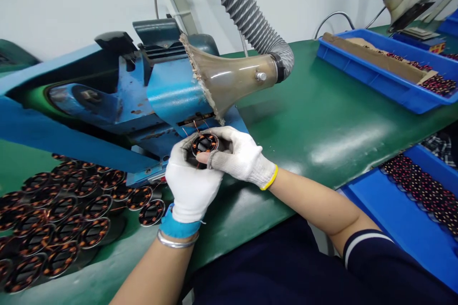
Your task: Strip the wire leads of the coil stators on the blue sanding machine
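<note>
A round black stator wound with copper wire (204, 144) is held in front of the blue machine (157, 90). My left hand (189, 183), in a white glove with a blue cuff, is wrapped around it from below. My right hand (240, 156), in a white glove with a yellow cuff, grips it from the right, with a bare fingertip across its face. Thin copper wire ends stick up from the stator toward the machine's slot.
Several more wound stators (60, 219) lie in rows on the green bench (322, 124) at the left. A ribbed extraction hose with a clear funnel (236, 74) hangs over the machine. Blue trays (386, 81) of parts stand at the right and near right (404, 219).
</note>
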`<state>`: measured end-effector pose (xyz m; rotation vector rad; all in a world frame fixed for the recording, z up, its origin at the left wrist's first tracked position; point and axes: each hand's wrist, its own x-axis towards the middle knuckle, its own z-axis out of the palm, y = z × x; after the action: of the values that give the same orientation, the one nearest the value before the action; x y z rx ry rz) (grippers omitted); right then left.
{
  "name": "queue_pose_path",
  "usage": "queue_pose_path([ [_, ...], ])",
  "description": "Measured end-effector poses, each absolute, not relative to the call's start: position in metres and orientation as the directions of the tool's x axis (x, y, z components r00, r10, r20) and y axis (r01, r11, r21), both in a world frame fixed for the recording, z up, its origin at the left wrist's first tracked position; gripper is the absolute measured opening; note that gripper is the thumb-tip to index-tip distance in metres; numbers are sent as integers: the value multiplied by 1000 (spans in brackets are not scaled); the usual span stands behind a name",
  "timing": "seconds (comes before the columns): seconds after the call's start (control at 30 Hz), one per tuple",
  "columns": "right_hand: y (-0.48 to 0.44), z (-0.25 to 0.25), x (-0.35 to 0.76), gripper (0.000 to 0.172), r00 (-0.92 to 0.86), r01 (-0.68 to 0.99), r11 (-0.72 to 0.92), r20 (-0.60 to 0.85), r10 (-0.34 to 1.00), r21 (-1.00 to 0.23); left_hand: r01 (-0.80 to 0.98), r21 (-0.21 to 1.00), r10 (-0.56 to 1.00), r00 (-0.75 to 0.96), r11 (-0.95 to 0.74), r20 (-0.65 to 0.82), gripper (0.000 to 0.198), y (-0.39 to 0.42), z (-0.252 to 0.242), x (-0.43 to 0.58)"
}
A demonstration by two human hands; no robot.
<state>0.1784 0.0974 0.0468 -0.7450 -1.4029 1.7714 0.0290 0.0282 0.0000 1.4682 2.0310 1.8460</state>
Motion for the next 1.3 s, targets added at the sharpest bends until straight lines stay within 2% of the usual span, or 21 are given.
queue_pose_path([
  [0.13, 101, 47, 174, 62, -573, -193, -205, -59, 817, -959, 556, 831, 613, -662, 16, 431, 48, 33, 12, 31],
  [0.3, 101, 48, 159, 48, -562, -248, -158, 9, 827, -956, 519, 842, 617, -713, 145, 333, 51, 42, 43, 31],
  [0.47, 100, 54, 152, 48, -544, -232, -115, 31, 839, -966, 497, 851, 591, -743, 171, 315, 51, 46, 59, 27],
  [0.67, 104, 52, 149, 56, -613, -287, -270, -40, 789, -919, 556, 798, 558, -748, 232, 359, 45, 44, 50, 15],
  [0.9, 99, 57, 142, 53, -523, -233, -275, -118, 844, -933, 599, 764, 556, -730, 240, 398, 45, 42, 47, 6],
  [1.07, 98, 60, 144, 54, -581, -304, -365, -133, 803, -880, 601, 756, 563, -731, 261, 386, 47, 43, 52, 9],
  [1.3, 95, 59, 139, 63, -510, -368, -383, -160, 845, -847, 587, 773, 590, -720, 238, 365, 48, 43, 58, 19],
])
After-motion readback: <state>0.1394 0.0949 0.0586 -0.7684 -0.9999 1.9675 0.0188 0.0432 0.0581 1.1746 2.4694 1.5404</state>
